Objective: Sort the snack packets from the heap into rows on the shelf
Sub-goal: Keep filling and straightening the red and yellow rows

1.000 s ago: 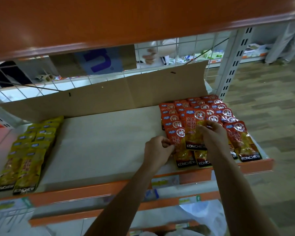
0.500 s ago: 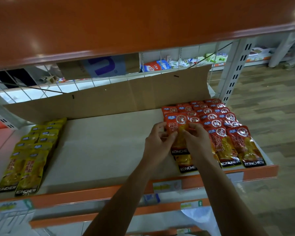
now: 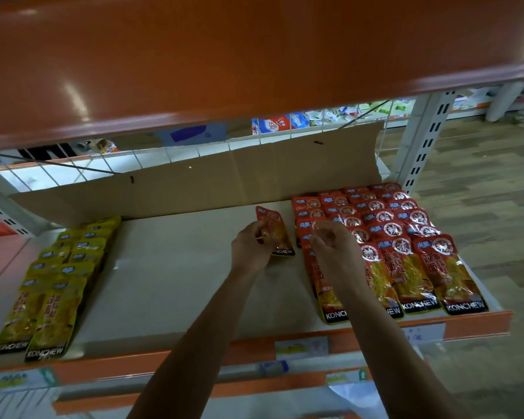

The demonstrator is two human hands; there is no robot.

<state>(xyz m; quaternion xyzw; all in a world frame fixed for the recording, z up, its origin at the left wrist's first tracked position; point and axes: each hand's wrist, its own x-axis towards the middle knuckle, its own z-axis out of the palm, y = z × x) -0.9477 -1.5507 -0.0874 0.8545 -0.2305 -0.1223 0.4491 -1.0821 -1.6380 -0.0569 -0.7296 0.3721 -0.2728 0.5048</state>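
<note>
Dim, warm indoor light from overhead. Glare streaks across glossy orange upper shelf [image 3: 194,55]; small highlights on shelved red rows [image 3: 406,237]. Weak shadows on shelf liner [image 3: 179,282]. Soft throughout; motion smear on red packet [image 3: 277,234] in left hand [image 3: 250,252]. Edges bent by wide lens; floor [image 3: 481,192] and back aisle [image 3: 315,119] out of focus.

The left hand [image 3: 250,252] covers the near-left part of the loose red packet [image 3: 277,234] it pinches, and the packet's print is smeared beyond reading. The right hand [image 3: 335,252] hides much of the leftmost red row [image 3: 330,300] — whether its curled fingers [image 3: 318,237] hold anything cannot be told. Both forearms run off the bottom edge. Price labels [image 3: 301,347] on the shelf [image 3: 179,282] lip and the goods [image 3: 273,124] behind it — too blurred to read.
</note>
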